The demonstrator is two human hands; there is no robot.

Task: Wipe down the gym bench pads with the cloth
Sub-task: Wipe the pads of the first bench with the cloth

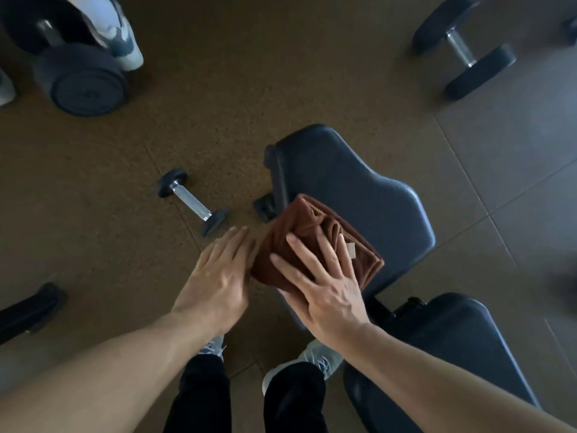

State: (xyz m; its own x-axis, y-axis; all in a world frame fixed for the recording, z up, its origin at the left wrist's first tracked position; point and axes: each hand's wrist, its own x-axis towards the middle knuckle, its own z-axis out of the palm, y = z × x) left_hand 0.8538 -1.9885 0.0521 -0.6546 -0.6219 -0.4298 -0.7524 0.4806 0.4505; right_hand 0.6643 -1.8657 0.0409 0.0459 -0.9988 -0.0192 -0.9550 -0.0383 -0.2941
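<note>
Right hand point(331, 285): fingers spread flat, palm down, pressing on folded brown cloth point(315, 242), not gripping it. Cloth is soft, napped, several layers thick, a small pale tag at its edge beside the fingertips. Left hand point(218, 273): flat and open, fingers together, fingertips touching the cloth's left edge, holding nothing. Cloth lies on the near left corner of a dark padded bench pad point(359, 189), smooth vinyl, rounded corners. Second pad point(452, 339) right of the right wrist. Beyond the left hand, small chrome-handled dumbbell point(192, 201) on speckled rubber floor point(203, 98).
</note>
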